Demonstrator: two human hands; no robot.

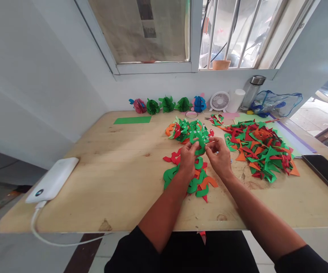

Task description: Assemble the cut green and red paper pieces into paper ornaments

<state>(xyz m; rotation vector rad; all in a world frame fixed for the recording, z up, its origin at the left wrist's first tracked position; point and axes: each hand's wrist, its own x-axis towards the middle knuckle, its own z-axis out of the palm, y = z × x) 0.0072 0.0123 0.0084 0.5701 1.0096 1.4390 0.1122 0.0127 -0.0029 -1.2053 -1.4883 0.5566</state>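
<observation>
Between my two hands is a curved green paper piece (201,148). My left hand (188,157) pinches its left side, and my right hand (218,154) has thumb and forefinger closed at its right edge. Just beyond the hands lies a heap of green, red and orange paper pieces (185,129) with small white patches on them. Beneath my left hand and forearm spread loose curved paper cut-outs (202,185) in green, orange and red, partly hidden by the arm.
A big pile of paper scraps (262,146) covers the right side, near a black phone (325,174). Folded paper figures (168,104) line the wall beside a small fan (220,101) and a bottle (253,91). A white power bank (52,180) with a cable lies left.
</observation>
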